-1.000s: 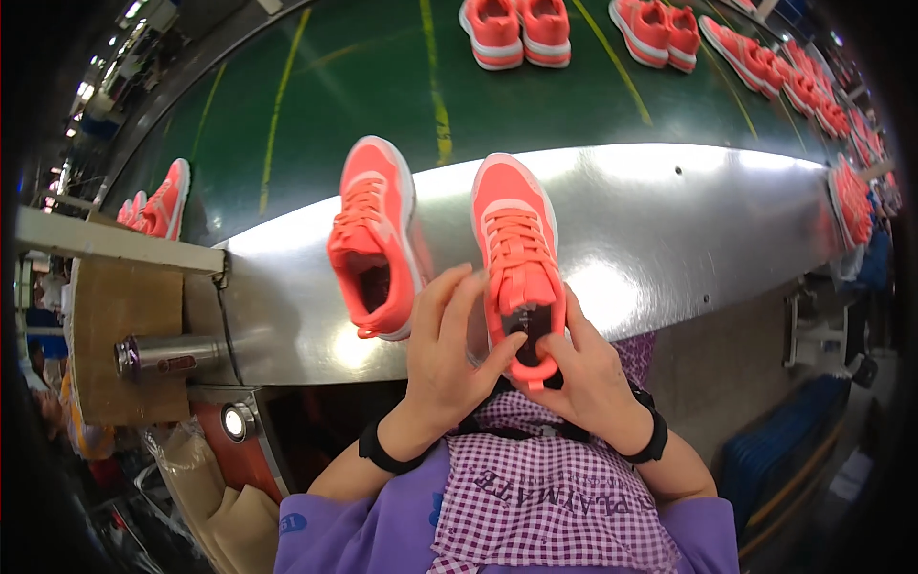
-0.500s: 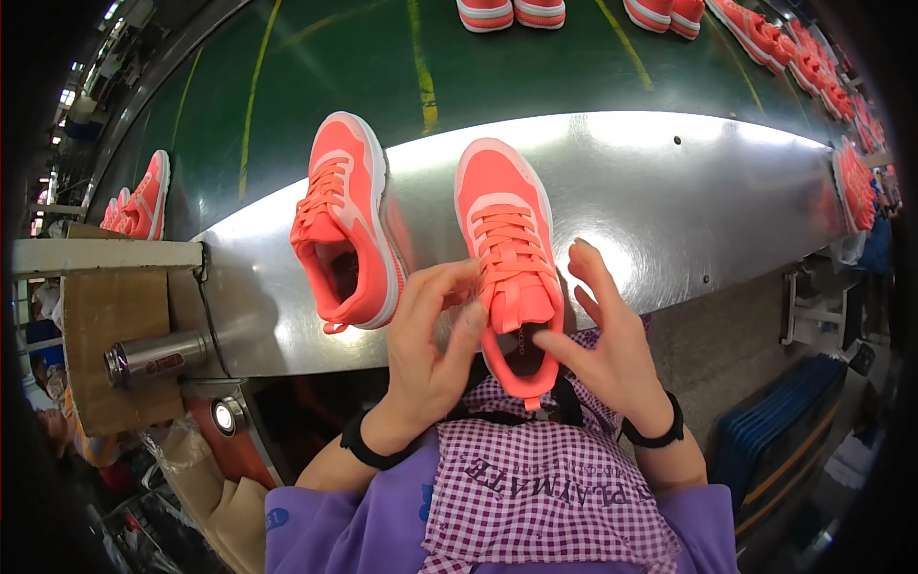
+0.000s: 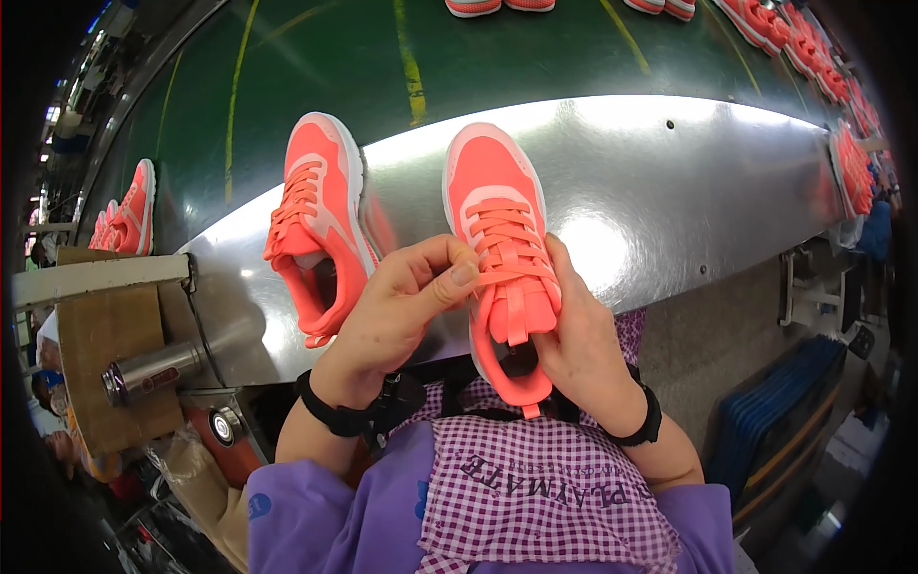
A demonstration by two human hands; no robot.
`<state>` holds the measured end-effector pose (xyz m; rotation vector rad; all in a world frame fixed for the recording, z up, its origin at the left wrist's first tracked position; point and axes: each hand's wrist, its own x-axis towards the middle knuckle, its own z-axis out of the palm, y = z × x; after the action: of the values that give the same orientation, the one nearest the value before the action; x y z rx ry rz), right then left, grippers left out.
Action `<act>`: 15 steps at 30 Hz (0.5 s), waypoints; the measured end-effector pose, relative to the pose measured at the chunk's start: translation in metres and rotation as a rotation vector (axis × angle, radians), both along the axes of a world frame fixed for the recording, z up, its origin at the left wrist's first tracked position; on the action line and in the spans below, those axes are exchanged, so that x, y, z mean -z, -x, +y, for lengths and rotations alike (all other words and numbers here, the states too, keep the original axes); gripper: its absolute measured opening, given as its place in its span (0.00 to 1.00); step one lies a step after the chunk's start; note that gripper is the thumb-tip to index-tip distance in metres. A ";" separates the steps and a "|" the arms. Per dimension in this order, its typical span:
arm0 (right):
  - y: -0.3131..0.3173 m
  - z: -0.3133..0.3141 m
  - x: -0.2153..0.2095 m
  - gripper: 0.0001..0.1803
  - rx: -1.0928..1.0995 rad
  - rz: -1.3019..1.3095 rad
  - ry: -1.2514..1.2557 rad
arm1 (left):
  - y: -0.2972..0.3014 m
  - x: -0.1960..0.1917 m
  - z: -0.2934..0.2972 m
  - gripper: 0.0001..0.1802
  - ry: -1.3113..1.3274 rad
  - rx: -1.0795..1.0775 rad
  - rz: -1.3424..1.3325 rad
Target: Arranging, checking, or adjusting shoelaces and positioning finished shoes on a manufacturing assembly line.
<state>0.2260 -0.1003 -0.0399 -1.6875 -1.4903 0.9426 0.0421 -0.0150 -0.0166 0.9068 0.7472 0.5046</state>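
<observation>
A coral sneaker [image 3: 492, 167] with a pale toe trim and white sole stands in front of me, toe pointing away, its heel at the metal edge. At its left side my left hand [image 3: 406, 287] is closed in a pinch on the end of its orange shoelace [image 3: 490, 278], near the top eyelets. My right hand [image 3: 585, 340] grips the shoe's right side, fingers along the upper and thumb by the collar; the thumb tip is partly hidden. The matching sneaker [image 3: 320, 210] stands apart on the left, partly over the green belt.
Beyond the shiny metal ledge [image 3: 650, 182] runs a green conveyor belt [image 3: 325, 57] with yellow lines. More coral sneakers [image 3: 139, 210] stand at the left, far side and right. A white bar [image 3: 105, 279], cardboard [image 3: 115, 373] and a steel flask [image 3: 158, 371] are at my left.
My left hand has moved to the lace and pinched it. My right hand, spread beside the heel before, now lies against the shoe's right side. The whole view has shifted slightly.
</observation>
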 end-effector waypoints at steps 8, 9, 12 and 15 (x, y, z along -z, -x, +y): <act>0.003 0.004 0.004 0.35 0.003 -0.049 -0.110 | -0.003 -0.007 -0.008 0.19 -0.880 -0.167 0.445; 0.002 0.003 0.005 0.35 0.012 -0.051 -0.109 | -0.006 -0.012 -0.009 0.26 -1.153 -0.143 0.473; 0.004 0.001 0.004 0.35 0.014 -0.077 -0.111 | -0.014 0.007 -0.031 0.26 -1.557 -0.127 0.640; 0.003 0.002 -0.002 0.36 -0.013 -0.053 -0.114 | -0.019 0.012 -0.033 0.21 -1.721 -0.150 0.583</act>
<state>0.2234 -0.0984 -0.0382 -1.6343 -1.5614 0.8097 0.0612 -0.0479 -0.0290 2.6888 0.8061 1.0501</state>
